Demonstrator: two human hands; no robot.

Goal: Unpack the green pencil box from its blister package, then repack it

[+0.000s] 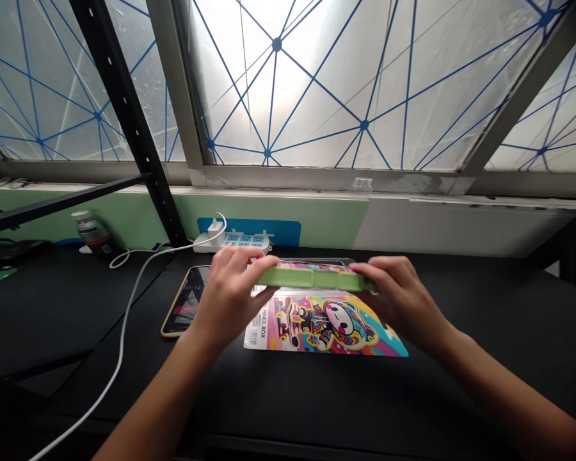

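A green box, seen edge-on, is held up between both hands above the black table. My left hand grips its left end between thumb and fingers. At its right end, my right hand is closed round the corner in the same way. Below and partly behind the box lies a colourful card printed with a cartoon figure and the words "PENCIL BOX". Clear plastic edges show behind the box, partly hidden by it.
A phone lies left of the card, partly behind my left hand. A white power strip with a plugged-in charger stands at the wall. Its white cable curves down the left side. A bottle leans at the back left, near a black metal post.
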